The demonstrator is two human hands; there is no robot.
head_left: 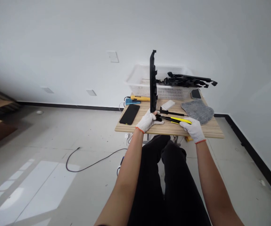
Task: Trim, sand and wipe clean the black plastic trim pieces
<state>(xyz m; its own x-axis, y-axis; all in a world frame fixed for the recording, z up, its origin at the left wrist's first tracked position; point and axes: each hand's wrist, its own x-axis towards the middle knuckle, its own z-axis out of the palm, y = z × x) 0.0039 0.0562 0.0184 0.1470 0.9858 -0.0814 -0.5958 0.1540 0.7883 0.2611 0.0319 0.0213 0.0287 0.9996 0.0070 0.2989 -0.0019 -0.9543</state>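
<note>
My left hand (146, 121), in a white knit glove with an orange cuff, is closed around the lower end of a long black plastic strip (153, 78). The strip stands nearly upright, with clips along its right side. My right hand (194, 128), gloved likewise, grips the yellow-and-black handles of pliers (179, 120). Their dark jaws point left and meet the strip's lower end by my left fingers; whether they bite on it I cannot tell. Just behind the pliers, a thin black piece (174, 113) lies on the wooden table (123, 127).
A white plastic basket (170, 93) at the back holds several black plastic strips (187, 81), some jutting out right. A grey cloth (198, 111), black phone (130, 114), yellow-handled tool (140, 98), white packet (168, 104) and dark device (196, 94) lie around. A black cable (95, 164) crosses the floor.
</note>
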